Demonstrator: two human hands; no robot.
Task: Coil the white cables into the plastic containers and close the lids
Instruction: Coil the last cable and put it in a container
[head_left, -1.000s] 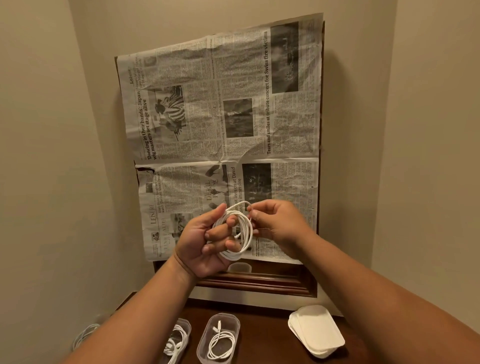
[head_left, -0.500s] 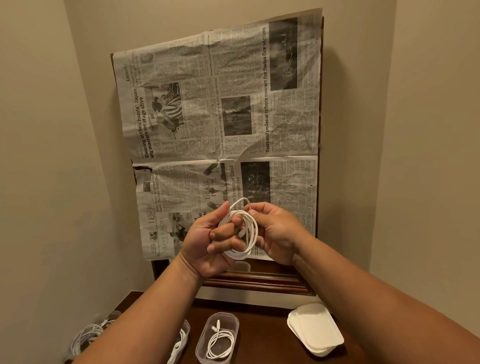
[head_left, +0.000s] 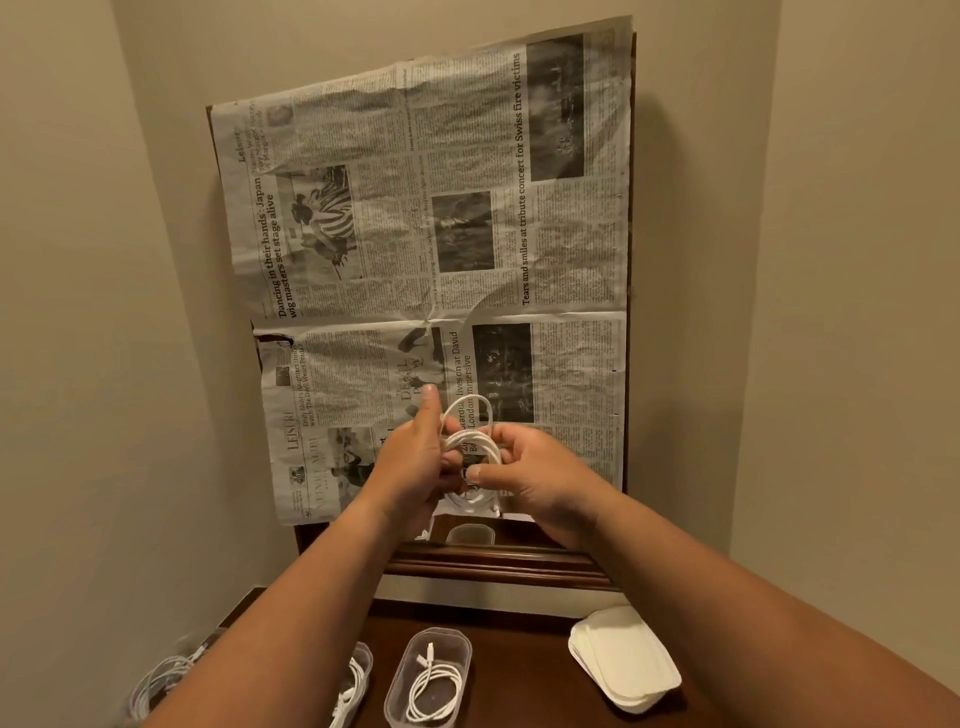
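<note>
Both hands hold one coiled white cable (head_left: 467, 441) at frame centre, raised above the table.
Left hand (head_left: 410, 467) has its fingers curled round the coil and its thumb straight up; right hand (head_left: 530, 478) pinches the coil's right side. Behind them, a creased newspaper sheet (head_left: 415, 208) reads "Tears and smiles at tribute concert for Swiss fire victims" and "LEISURE". At bottom centre a clear plastic container (head_left: 400, 670) sits lidless with a cable inside. Bare dark wooden table (head_left: 519, 675) separates it from the stack of white lids (head_left: 623, 660), lower right.

Left hand (head_left: 410, 467) thumb-up (coil (head_left: 470, 440) tighter)
</note>
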